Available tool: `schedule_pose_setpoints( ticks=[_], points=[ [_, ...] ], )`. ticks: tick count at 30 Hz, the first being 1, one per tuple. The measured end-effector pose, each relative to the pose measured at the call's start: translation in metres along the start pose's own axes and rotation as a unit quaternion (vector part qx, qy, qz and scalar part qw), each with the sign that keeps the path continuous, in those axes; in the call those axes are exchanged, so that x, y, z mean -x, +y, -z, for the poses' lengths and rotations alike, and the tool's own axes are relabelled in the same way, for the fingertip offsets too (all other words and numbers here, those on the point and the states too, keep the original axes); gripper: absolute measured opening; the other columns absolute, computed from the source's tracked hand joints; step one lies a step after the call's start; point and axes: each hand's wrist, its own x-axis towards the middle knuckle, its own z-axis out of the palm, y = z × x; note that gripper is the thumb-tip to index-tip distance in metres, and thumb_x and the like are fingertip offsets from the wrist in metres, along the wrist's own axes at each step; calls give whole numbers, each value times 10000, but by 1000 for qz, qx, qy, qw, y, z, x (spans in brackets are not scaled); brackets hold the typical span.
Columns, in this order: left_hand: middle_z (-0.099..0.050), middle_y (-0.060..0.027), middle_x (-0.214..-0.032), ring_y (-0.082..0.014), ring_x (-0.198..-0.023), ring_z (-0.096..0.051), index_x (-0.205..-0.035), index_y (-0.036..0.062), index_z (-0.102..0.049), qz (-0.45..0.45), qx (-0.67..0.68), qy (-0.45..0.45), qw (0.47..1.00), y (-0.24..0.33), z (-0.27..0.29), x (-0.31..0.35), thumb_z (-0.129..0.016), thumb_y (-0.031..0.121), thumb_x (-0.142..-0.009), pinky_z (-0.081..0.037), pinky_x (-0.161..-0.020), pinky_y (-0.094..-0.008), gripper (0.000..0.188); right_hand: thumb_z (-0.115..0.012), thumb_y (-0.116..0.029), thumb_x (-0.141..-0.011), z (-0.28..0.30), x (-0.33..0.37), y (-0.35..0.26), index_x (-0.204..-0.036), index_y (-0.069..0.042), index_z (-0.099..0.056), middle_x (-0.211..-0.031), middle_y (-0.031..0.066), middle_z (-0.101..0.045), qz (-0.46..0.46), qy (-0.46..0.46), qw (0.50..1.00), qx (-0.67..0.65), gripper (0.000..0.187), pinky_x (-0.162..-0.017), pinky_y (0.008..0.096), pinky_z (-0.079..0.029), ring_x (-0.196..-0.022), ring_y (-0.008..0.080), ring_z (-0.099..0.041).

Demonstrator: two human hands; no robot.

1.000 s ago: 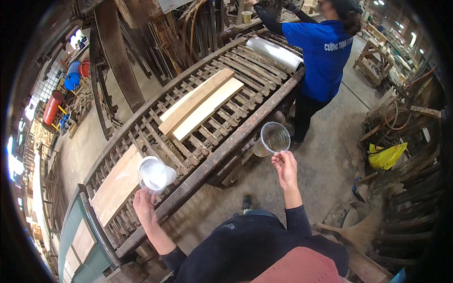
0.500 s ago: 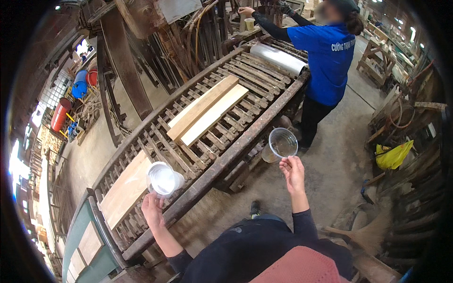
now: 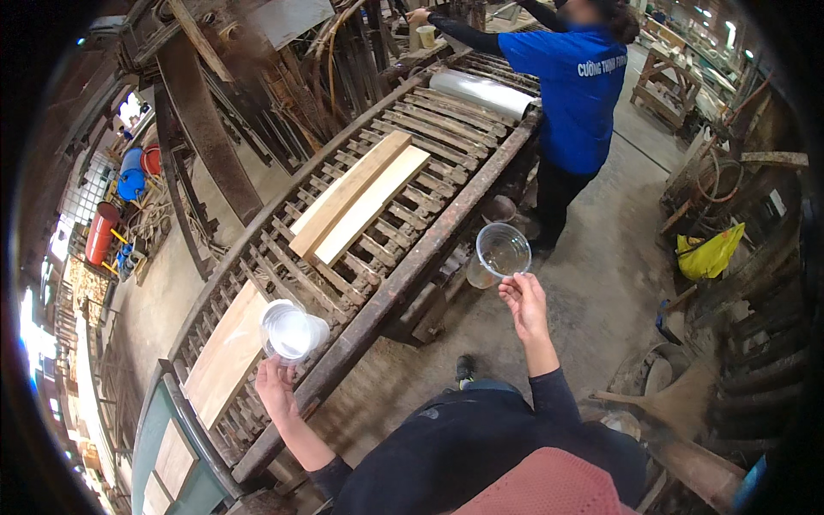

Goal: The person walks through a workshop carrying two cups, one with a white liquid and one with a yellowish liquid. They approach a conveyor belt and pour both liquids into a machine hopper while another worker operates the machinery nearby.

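My left hand (image 3: 279, 390) pinches the rim of a clear plastic cup (image 3: 293, 333), tilted so that its mouth faces me; whether it is one cup or several nested is unclear. That cup hangs over the near part of a slatted roller table (image 3: 343, 343). Between thumb and fingers my right hand (image 3: 525, 309) grips the rim of another clear plastic cup (image 3: 503, 251), which is see-through and held tilted off the table's right side. Below the left cup lies a wide pale board (image 3: 225, 356). Farther up the slats, narrow wooden boards (image 3: 365, 202) lie side by side.
A co-worker in a blue shirt (image 3: 571, 94) stands at the table's far right, arm stretched across it. A shiny metal roller (image 3: 482, 93) spans the far end. A yellow bag (image 3: 710, 251) sits at right; red (image 3: 101, 232) and blue barrels (image 3: 131, 174) stand at left.
The view has shifted, so the table, boards and co-worker appear farther left and slightly higher. Both hands keep hold of their cups, with little movement.
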Motion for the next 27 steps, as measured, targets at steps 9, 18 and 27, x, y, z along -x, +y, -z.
schedule_pose_setpoints(
  ticks=[9,18,27],
  points=[
    [-583,-18,-850,-105,-784,-573,-845,50,-535,3,-28,-11,1000,-7,6,4,-535,122,-818,-488,-689,-243,76,-482,-139,-855,11,-3,-3,-868,-46,-460,-782,86,-581,0,10,1000,-3,97,-635,252,-485,-696,141,-575],
    [-574,-37,-850,-122,-802,-573,-848,20,-525,1,-19,-14,1000,-5,-4,8,-518,107,-826,-486,-719,-264,91,-482,-137,-852,16,-3,-10,-852,-52,-459,-790,88,-583,6,9,1000,-2,88,-638,248,-480,-708,143,-575],
    [-577,-37,-838,-117,-774,-572,-835,29,-524,-2,-16,-22,1000,-7,-8,8,-524,115,-828,-486,-717,-263,87,-488,-142,-850,18,-7,-12,-842,-54,-461,-785,81,-582,1,8,1000,5,93,-641,247,-476,-703,132,-570]
  ],
)
